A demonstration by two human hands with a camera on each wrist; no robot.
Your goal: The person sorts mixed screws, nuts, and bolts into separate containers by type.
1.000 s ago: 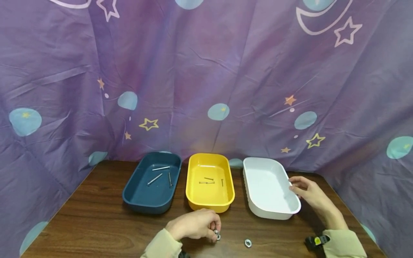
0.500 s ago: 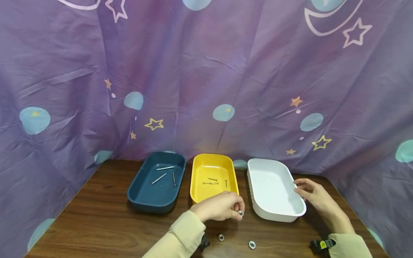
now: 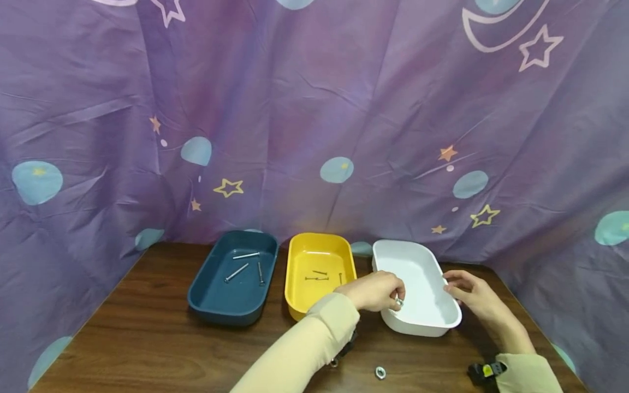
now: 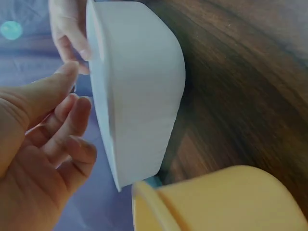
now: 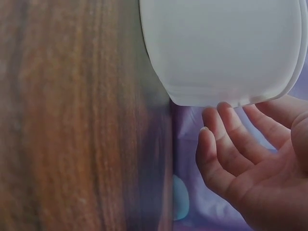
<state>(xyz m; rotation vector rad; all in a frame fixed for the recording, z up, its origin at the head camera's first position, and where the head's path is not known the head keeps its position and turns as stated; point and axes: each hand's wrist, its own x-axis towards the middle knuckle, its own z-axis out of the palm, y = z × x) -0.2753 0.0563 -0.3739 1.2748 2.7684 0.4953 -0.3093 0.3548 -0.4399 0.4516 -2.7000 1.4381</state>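
Observation:
My left hand [image 3: 380, 292] pinches a metal nut [image 3: 399, 302] between thumb and fingertips, over the near left part of the white tray [image 3: 417, 327]. In the left wrist view, the fingers mostly hide the nut beside the tray's rim. On the tray's right side, my right hand [image 3: 479, 297] holds the rim, with bent fingers [image 5: 231, 127] against the outer wall in the right wrist view. One nut [image 3: 380, 373] lies on the table in front of the tray. Another nut [image 3: 334, 362] is partly hidden by my left wrist.
A yellow tray [image 3: 295, 305] with several small screws stands in the middle, partly covered by my left arm. To its left is a dark blue tray [image 3: 221, 314] holding 3 longer bolts. A purple patterned cloth [image 3: 295, 109] hangs behind the wooden table [image 3: 147, 338].
My left hand has lifted a nut off the table and carried it right, past the yellow tray, to above the white tray. The right hand stays at the white tray's rim.

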